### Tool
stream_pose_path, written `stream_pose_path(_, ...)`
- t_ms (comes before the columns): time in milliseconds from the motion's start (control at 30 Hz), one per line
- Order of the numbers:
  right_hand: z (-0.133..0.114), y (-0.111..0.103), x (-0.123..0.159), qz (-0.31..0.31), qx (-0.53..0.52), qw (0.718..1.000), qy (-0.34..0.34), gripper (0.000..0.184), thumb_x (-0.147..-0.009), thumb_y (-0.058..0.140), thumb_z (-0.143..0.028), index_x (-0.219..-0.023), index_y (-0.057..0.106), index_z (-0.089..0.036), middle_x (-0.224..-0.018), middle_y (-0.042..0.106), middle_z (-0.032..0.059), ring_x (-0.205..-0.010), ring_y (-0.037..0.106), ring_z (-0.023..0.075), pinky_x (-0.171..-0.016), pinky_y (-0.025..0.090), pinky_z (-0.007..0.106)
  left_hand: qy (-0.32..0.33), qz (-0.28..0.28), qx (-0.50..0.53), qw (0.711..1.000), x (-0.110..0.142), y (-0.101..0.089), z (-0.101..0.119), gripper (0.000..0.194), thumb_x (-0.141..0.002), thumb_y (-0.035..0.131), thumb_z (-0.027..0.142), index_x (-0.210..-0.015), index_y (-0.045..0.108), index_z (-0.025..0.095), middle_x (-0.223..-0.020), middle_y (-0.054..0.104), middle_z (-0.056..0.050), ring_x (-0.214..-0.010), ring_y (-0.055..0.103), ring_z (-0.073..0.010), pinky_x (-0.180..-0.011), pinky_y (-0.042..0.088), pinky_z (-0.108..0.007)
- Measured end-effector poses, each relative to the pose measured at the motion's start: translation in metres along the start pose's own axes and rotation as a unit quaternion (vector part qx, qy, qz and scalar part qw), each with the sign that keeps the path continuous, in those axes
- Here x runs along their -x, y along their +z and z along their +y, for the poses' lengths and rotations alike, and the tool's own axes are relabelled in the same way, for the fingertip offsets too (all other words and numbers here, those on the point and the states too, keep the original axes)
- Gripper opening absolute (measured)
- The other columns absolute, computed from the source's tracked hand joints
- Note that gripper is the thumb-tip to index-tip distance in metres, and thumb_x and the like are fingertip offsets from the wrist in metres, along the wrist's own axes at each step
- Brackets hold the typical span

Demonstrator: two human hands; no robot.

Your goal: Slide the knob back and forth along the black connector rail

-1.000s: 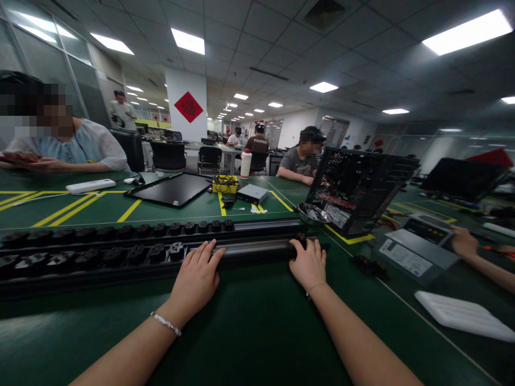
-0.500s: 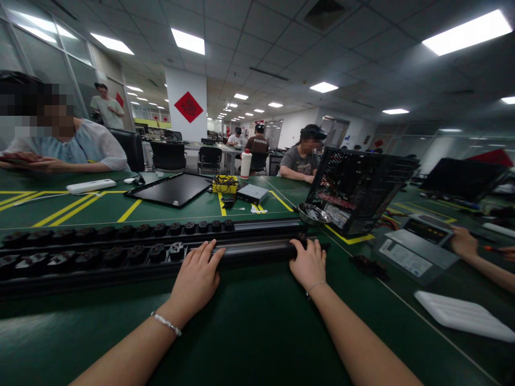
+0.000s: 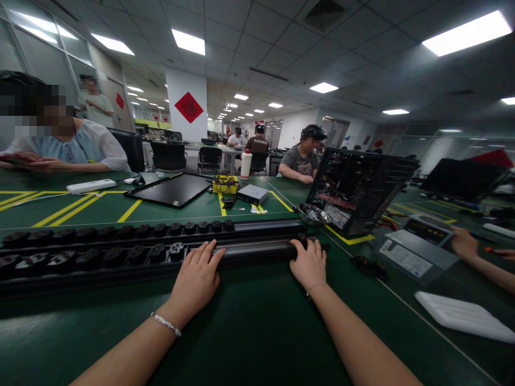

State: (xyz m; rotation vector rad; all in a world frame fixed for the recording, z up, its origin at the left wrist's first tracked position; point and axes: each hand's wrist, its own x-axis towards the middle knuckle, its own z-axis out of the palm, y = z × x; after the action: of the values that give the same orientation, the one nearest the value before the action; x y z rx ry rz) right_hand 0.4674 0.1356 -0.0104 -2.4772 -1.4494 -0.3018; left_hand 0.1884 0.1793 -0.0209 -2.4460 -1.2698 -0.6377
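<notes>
A long black rail (image 3: pixel 257 253) lies across the green table (image 3: pixel 249 327) in front of me, with several black parts seated in its left half (image 3: pixel 92 259). A second such rail (image 3: pixel 161 229) lies just behind it. My left hand (image 3: pixel 196 280) rests flat on the near rail, fingers stretched out over its middle. My right hand (image 3: pixel 309 263) lies on the rail's right end, fingers curled over its top edge. Both wrists wear thin bracelets.
An open black computer case (image 3: pixel 358 187) stands at the right with a metal bowl (image 3: pixel 314 213) beside it. A black panel (image 3: pixel 171 188), a yellow box (image 3: pixel 225 184), a white device (image 3: pixel 90 186) and a white tray (image 3: pixel 462 316) lie about. Another person's hand (image 3: pixel 462 241) works at the right; people sit across.
My hands and the rails have not moved. A person standing at the far left has walked further left.
</notes>
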Motion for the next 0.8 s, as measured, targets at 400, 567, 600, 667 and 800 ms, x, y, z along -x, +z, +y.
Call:
stream_pose_path(400,0.0013,-0.0002,-0.0014,-0.010,0.001,1.000,0.000,0.050,-0.076,0.050,-0.021,-0.125,0.050,-0.032,-0.134,0.039,0.0103,-0.135,0.018,0.0336,-0.105,0.018,0.051,-0.001,0.000,0.006,1.000,0.0004,0.0000,-0.0007,0.050,-0.075,0.048,0.014,-0.125,0.052,0.022,-0.138,0.047,-0.011,-0.126,0.043,-0.0270,-0.103,0.034,-0.043)
stream_pose_path(567,0.0021,0.0000,-0.0021,-0.016,0.005,1.000,0.001,0.050,-0.077,0.049,-0.021,-0.126,0.049,-0.032,-0.135,0.037,0.0105,-0.135,0.018,0.0334,-0.105,0.018,0.052,0.001,-0.002,0.002,1.000,0.0003,0.0012,-0.0010,0.051,-0.076,0.048,0.014,-0.126,0.051,0.022,-0.138,0.046,-0.011,-0.126,0.043,-0.0270,-0.103,0.034,-0.043)
stream_pose_path(600,0.0023,-0.0002,-0.0021,-0.016,0.005,1.000,0.001,0.050,-0.076,0.049,-0.021,-0.126,0.049,-0.032,-0.135,0.037,0.0105,-0.135,0.018,0.0336,-0.105,0.018,0.051,0.001,-0.001,0.001,1.000,0.0004,0.0016,-0.0011,0.051,-0.076,0.048,0.014,-0.126,0.051,0.022,-0.138,0.046,-0.011,-0.126,0.043,-0.0270,-0.103,0.034,-0.043)
stream_pose_path(667,0.0027,-0.0002,-0.0021,-0.013,0.005,1.000,0.000,0.051,-0.076,0.049,-0.021,-0.125,0.049,-0.032,-0.135,0.037,0.0105,-0.135,0.018,0.0338,-0.105,0.018,0.051,0.002,0.002,0.002,1.000,0.0004,0.0021,-0.0012,0.051,-0.076,0.048,0.014,-0.126,0.051,0.021,-0.138,0.046,-0.012,-0.126,0.042,-0.0272,-0.103,0.034,-0.043)
stream_pose_path(800,0.0036,0.0024,-0.0022,-0.006,0.008,1.000,0.000,0.051,-0.075,0.050,-0.021,-0.126,0.049,-0.032,-0.135,0.037,0.0105,-0.135,0.018,0.0329,-0.105,0.019,0.051,0.000,0.002,0.012,1.000,0.0003,0.0014,-0.0007,0.051,-0.075,0.048,0.014,-0.126,0.051,0.022,-0.138,0.046,-0.011,-0.126,0.043,-0.0269,-0.102,0.034,-0.043)
